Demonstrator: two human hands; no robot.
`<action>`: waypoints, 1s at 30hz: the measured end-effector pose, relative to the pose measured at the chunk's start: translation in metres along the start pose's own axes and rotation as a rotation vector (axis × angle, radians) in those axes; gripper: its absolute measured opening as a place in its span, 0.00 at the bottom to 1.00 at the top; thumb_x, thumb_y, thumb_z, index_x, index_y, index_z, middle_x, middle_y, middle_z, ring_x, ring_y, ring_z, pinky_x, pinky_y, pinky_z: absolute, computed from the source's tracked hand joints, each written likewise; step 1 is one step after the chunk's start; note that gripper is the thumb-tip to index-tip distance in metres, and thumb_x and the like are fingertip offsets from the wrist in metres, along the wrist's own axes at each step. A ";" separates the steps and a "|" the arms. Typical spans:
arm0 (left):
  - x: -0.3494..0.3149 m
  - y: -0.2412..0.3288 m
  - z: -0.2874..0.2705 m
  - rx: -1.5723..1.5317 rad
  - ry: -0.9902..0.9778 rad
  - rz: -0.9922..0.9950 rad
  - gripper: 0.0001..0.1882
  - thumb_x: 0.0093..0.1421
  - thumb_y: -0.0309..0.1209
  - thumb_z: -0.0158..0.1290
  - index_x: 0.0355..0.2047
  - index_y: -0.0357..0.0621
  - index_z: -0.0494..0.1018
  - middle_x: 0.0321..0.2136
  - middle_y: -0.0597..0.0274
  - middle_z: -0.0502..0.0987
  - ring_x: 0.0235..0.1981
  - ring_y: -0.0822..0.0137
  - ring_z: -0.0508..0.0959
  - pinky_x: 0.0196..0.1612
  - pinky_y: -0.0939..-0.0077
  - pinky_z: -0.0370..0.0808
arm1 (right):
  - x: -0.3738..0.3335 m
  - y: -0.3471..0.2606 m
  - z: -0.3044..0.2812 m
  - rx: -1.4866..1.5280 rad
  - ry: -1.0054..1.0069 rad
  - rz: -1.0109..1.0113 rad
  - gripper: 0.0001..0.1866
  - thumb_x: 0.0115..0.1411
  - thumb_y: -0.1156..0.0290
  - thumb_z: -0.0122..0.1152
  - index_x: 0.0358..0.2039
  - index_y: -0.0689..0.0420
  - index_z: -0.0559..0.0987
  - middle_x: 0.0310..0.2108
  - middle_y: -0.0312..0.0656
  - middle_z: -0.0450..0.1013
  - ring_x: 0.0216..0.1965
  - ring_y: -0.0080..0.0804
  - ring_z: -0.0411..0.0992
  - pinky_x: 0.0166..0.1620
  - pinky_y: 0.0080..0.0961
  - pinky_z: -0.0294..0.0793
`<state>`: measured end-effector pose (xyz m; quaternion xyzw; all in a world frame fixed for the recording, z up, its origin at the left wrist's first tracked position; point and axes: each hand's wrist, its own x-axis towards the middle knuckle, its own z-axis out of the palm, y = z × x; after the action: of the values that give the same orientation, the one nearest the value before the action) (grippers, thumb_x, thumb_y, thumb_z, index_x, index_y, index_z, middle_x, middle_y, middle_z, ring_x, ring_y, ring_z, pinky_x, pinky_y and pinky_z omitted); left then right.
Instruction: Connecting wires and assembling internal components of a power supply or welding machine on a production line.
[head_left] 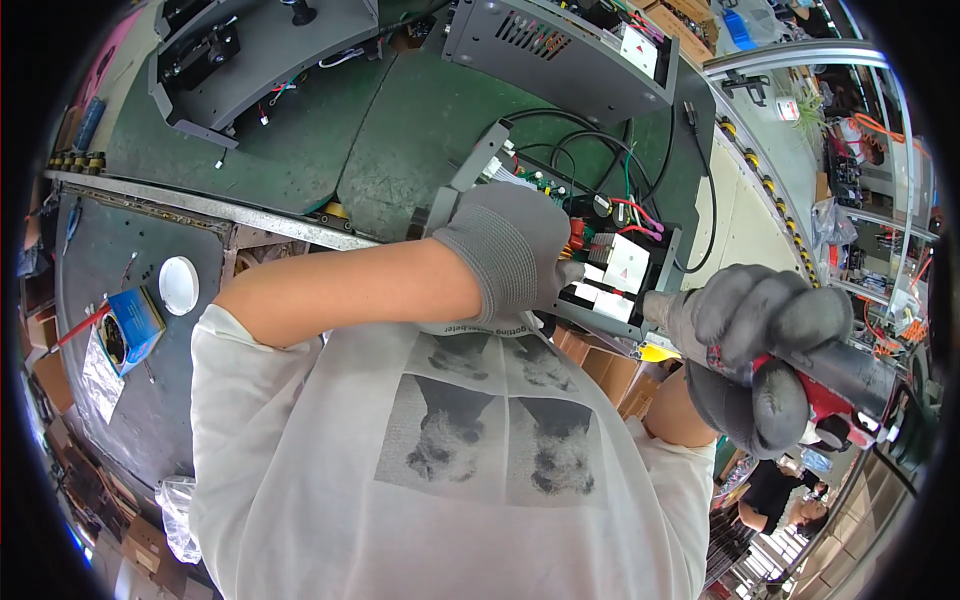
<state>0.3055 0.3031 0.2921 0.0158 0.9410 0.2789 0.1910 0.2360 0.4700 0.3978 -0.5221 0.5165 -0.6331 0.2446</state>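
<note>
An open dark metal chassis lies in front of me, with a green circuit board, colored wires and white blocks inside. My left hand, in a grey glove, reaches over it with curled fingers; a fingertip is beside the white blocks, and what they grip is hidden. My right hand, also gloved, is wrapped round a red and black power screwdriver. The tool lies nearly level, its nose pointing left at the chassis's near right corner. Whether its tip touches a screw cannot be made out.
Behind stand a grey vented housing and a curved grey panel on the green worktop. Black cables loop beyond the chassis. A side table at left bears a blue box and a white round lid. Roller rails edge the worktop.
</note>
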 end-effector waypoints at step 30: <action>0.020 -0.021 0.010 -1.685 -0.074 -0.067 0.15 0.71 0.33 0.46 0.48 0.33 0.73 0.35 0.60 0.80 0.27 0.77 0.79 0.30 0.83 0.79 | -0.021 -0.036 -0.036 0.277 0.267 -0.130 0.20 0.54 0.66 0.57 0.47 0.57 0.69 0.35 0.39 0.61 0.39 0.37 0.60 0.40 0.37 0.61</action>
<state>0.2919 0.2930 0.2665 -0.1505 0.4114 0.8812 0.1779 0.2181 0.5143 0.4247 -0.4272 0.4175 -0.7761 0.2023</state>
